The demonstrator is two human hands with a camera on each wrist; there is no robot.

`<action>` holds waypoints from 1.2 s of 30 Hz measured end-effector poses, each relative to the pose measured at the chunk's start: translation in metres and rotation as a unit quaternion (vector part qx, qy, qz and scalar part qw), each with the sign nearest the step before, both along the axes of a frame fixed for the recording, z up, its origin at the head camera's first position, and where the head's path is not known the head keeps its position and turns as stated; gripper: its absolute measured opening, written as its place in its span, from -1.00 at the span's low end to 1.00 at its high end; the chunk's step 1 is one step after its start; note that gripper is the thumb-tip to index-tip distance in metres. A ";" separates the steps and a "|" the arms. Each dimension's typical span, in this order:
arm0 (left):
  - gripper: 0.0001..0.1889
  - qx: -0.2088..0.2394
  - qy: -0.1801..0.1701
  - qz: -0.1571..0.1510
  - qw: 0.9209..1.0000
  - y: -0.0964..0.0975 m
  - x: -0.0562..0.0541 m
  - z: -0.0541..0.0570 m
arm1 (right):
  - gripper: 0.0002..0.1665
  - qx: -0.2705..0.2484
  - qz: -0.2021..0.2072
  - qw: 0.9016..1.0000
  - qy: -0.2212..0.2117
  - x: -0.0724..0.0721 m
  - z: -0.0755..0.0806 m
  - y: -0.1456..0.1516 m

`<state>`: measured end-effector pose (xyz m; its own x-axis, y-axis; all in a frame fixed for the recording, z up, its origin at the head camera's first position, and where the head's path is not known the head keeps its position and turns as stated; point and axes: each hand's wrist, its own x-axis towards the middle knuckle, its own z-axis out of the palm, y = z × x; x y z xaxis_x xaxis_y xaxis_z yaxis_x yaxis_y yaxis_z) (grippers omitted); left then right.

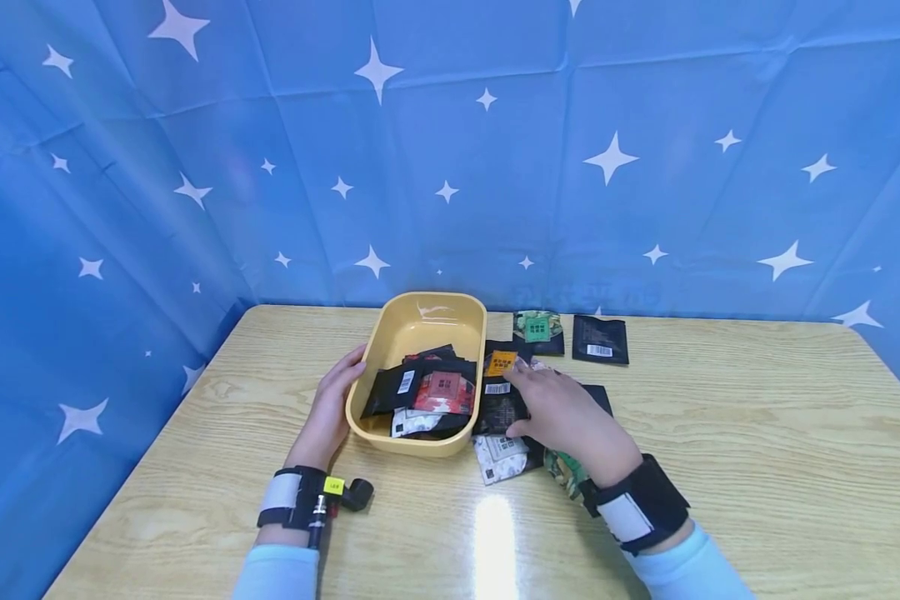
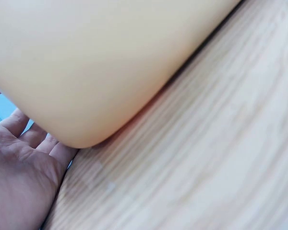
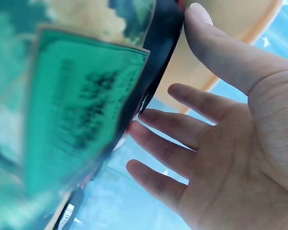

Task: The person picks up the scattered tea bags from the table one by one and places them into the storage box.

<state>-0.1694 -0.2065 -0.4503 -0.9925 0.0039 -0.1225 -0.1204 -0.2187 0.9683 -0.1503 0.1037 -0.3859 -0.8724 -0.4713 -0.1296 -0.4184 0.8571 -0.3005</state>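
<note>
A yellow plastic basin [image 1: 418,447] stands on the table, partly filled with black sachets, one with a red label [image 1: 444,385] on top. My left hand [image 1: 333,406] rests along its left side, fingers against the outer wall [image 2: 86,72]. Right of the basin lies a loose pile of sachets. My right hand [image 1: 570,414] is over this pile, its fingers loosely extended and spread. Near its fingertips is a sachet with an orange label [image 1: 501,362]. A green-labelled sachet [image 3: 81,110] looms close to the palm in the right wrist view. The hand hides part of the pile.
Behind the pile lie another green-labelled sachet [image 1: 537,331] and a plain black one [image 1: 600,340]. A white-patterned sachet [image 1: 498,462] sits at the pile's front. The wooden table [image 1: 757,433] ends at a blue star-printed curtain [image 1: 510,208].
</note>
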 end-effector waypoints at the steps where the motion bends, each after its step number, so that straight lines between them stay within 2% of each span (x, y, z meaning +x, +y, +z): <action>1: -0.45 0.001 0.000 0.001 1.000 0.000 0.000 0.000 | -0.04 0.001 0.000 1.000 -0.001 -0.001 -0.001 0.000; 8: -0.45 -0.009 0.002 -0.003 1.000 -0.002 0.000 0.000 | -0.04 0.007 -0.009 1.000 0.009 -0.003 -0.004 0.002; 12: -0.45 -0.009 0.002 -0.005 1.000 -0.002 0.001 -0.001 | -0.07 0.005 -0.009 0.999 0.040 -0.003 -0.006 0.003; 17: -0.45 -0.014 0.005 -0.006 1.000 -0.002 0.001 -0.001 | -0.15 -0.022 -0.010 0.997 0.077 -0.005 -0.007 0.006; 26: -0.45 -0.021 0.003 0.004 1.000 0.000 0.001 0.000 | -0.23 -0.105 -0.016 0.993 0.057 -0.009 0.000 0.018; 29: -0.46 -0.018 0.003 0.002 1.000 0.000 0.001 0.000 | -0.24 -0.109 -0.024 0.993 0.049 -0.011 0.005 0.022; 36: -0.45 -0.020 -0.002 0.003 1.000 0.000 0.001 0.000 | -0.26 -0.095 -0.041 0.992 0.065 -0.011 0.016 0.025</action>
<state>-0.1687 -0.2069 -0.4501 -0.9920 -0.0073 -0.1263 -0.1230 -0.1800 0.9759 -0.1615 0.1292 -0.3699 -0.9124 -0.4032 0.0710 -0.3954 0.8227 -0.4085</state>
